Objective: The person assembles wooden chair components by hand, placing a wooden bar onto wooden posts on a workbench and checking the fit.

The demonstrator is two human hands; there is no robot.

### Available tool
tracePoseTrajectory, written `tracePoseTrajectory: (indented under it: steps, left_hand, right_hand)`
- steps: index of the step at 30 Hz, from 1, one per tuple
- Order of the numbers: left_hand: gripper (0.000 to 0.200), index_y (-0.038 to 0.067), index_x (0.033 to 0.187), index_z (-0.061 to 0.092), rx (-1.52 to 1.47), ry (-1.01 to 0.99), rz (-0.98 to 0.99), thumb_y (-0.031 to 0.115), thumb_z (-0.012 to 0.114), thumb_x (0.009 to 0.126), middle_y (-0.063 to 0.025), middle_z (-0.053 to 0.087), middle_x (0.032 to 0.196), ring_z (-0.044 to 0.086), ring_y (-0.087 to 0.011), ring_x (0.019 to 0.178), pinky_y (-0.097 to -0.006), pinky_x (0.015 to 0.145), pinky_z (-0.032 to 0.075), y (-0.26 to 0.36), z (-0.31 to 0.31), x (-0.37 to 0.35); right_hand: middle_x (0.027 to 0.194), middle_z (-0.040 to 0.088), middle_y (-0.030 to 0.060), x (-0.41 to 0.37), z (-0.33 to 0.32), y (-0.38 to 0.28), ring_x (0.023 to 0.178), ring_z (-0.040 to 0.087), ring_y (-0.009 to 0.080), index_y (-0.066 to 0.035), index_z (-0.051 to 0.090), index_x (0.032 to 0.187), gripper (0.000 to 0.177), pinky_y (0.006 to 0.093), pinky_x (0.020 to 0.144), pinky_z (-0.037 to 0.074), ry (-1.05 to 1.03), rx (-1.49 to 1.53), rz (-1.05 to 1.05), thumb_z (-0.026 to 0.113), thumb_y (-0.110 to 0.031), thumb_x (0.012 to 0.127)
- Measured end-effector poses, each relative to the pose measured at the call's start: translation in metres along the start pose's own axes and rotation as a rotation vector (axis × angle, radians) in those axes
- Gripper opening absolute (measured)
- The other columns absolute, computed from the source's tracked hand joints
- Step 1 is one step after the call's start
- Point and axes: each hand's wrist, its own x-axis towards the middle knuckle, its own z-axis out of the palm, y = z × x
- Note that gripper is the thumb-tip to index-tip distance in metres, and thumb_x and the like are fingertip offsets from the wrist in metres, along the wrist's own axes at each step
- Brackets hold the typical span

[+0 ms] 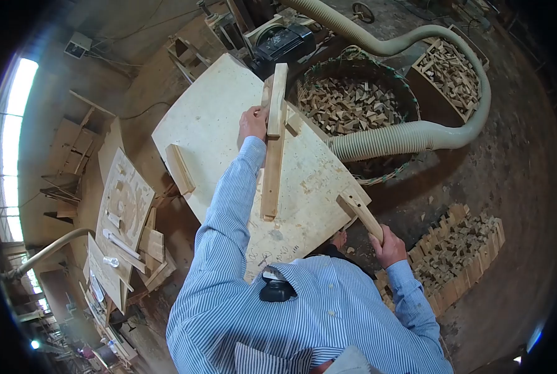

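Observation:
My left hand [252, 122] is stretched out over a pale plywood tabletop [210, 124] and grips a short wooden strip [277, 100]. This strip lies along the top end of a longer wooden strip [271, 177] resting on the board. My right hand [387, 246] is closed around the lower end of a thick wooden stick [361, 210], which reaches onto the table's near right edge. Both sleeves are blue striped.
A round basket of wood offcuts [347, 103] stands beyond the table, with a thick dust hose [416, 134] curving around it. A crate of blocks [450, 68] stands farther right and stacked blocks [459, 249] lie on the floor. Another strip [180, 168] lies on the table. Plywood boards [125, 206] lean at left.

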Motion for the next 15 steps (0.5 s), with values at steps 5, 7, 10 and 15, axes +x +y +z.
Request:
tracePoseTrajectory:
  steps: [5, 7, 10, 15]
  left_hand:
    - [0.041, 0.009, 0.132, 0.076, 0.000, -0.029, -0.104, 0.034, 0.071, 0.100, -0.0222, 0.078, 0.114, 0.075, -0.0327, 0.105, -0.0419, 0.096, 0.057, 0.022, -0.011, 0.005]
    - [0.043, 0.013, 0.138, 0.073, 0.067, -0.047, -0.063, 0.036, 0.070, 0.101, -0.0247, 0.073, 0.127, 0.071, -0.0348, 0.117, -0.0435, 0.102, 0.055, 0.023, -0.015, 0.010]
    - [0.045, 0.015, 0.140, 0.072, 0.029, -0.101, -0.114, 0.037, 0.069, 0.101, -0.0262, 0.068, 0.135, 0.067, -0.0377, 0.125, -0.0450, 0.107, 0.052, 0.022, -0.018, 0.026]
    - [0.046, 0.016, 0.141, 0.071, 0.049, -0.096, -0.098, 0.039, 0.068, 0.101, -0.0241, 0.068, 0.137, 0.067, -0.0373, 0.126, -0.0442, 0.109, 0.052, 0.011, -0.021, 0.058]
  right_hand:
    - [0.104, 0.075, 0.0234, 0.009, 0.002, -0.008, 0.091, 0.075, 0.0432, -0.006, 0.059, 0.125, 0.042, 0.0514, 0.077, 0.060, 0.042, -0.012, -0.041, 0.069, -0.040, 0.101]
    - [0.104, 0.075, 0.0237, 0.015, 0.003, -0.014, 0.091, 0.075, 0.0435, -0.006, 0.059, 0.126, 0.043, 0.0514, 0.078, 0.060, 0.041, -0.013, -0.042, 0.069, -0.040, 0.101]
    - [0.104, 0.075, 0.0239, 0.026, 0.003, -0.021, 0.092, 0.075, 0.0436, -0.007, 0.058, 0.128, 0.043, 0.0514, 0.078, 0.060, 0.028, -0.006, -0.047, 0.069, -0.038, 0.101]
    - [0.107, 0.074, 0.0259, 0.049, 0.004, -0.044, 0.098, 0.073, 0.0464, -0.006, 0.058, 0.136, 0.044, 0.0524, 0.082, 0.058, -0.021, 0.021, -0.003, 0.069, -0.033, 0.102]
